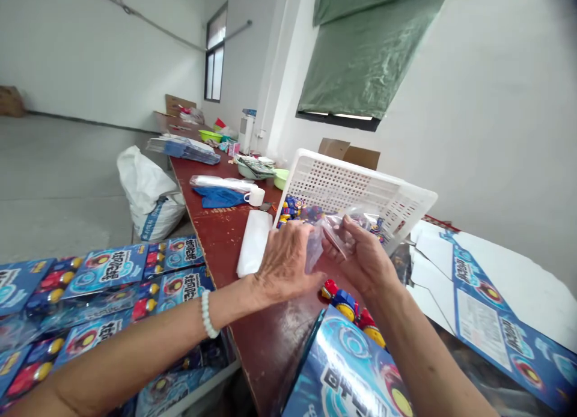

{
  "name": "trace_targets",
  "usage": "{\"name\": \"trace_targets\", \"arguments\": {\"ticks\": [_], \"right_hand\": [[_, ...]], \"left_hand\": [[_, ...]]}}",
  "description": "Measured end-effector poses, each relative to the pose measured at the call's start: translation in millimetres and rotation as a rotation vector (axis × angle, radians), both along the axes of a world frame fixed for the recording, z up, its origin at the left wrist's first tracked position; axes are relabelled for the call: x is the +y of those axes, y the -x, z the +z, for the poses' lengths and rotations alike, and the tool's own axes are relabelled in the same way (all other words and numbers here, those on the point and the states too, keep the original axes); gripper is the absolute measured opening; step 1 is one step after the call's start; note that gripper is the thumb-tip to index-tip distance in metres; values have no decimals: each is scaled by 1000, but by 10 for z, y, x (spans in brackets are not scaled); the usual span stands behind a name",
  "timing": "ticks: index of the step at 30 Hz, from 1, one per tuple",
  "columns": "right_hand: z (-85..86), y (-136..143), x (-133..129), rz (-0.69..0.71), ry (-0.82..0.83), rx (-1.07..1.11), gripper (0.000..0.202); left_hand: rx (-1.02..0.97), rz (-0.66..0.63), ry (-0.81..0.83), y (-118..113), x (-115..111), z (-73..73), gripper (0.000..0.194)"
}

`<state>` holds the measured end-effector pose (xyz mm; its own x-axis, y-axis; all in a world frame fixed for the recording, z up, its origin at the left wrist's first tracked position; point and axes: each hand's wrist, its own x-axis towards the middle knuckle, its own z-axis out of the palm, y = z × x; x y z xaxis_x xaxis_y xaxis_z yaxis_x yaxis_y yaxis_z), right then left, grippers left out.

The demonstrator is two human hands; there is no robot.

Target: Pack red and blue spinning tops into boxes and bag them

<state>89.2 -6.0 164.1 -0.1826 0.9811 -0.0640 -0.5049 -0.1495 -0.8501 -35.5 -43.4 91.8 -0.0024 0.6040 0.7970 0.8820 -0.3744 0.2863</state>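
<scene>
The right hand (pixel 367 264) pinches a clear plastic bag (pixel 343 232) between thumb and fingers. The left hand (pixel 288 258), thumb spread, meets the bag; its grip cannot be determined. The bag is held above the table (pixel 261 321), before a white basket (pixel 356 185) containing small toys (pixel 291 208); the hands obstruct part of the basket. A blue box (pixel 347 369) and toy figures (pixel 345 304) lie below the right hand. A white packet (pixel 255 243) and a cup (pixel 256 196) rest toward the table's left edge; packaged boxes (pixel 108 270) sit beyond it.

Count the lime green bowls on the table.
2: one lime bowl toward the far end of the table, another lime bowl nearer, by the basket, partly hidden. More may be out of sight.
</scene>
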Motion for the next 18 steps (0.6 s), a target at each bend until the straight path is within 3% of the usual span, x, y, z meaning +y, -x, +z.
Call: {"name": "trace_targets", "arguments": {"ticks": [3,6,11,14,18], "right_hand": [[60,-6,-144,59,-36,44,6],[96,-65,-197,72,-83,90,8],[153,-374,-253,-14,-153,64,14],[143,-539,-512,-170,-545,-143,21],[92,-592,-766,-458,-1461,-876,49]], "left_hand": [[-104,59,52,-114,159,-39,44],[-128,53,70,-64,307,64,16],[-170,-4,89,141,413,250,17],[-206,-36,104,159,418,348,17],[-168,-175,139,-23,338,497,18]]}}
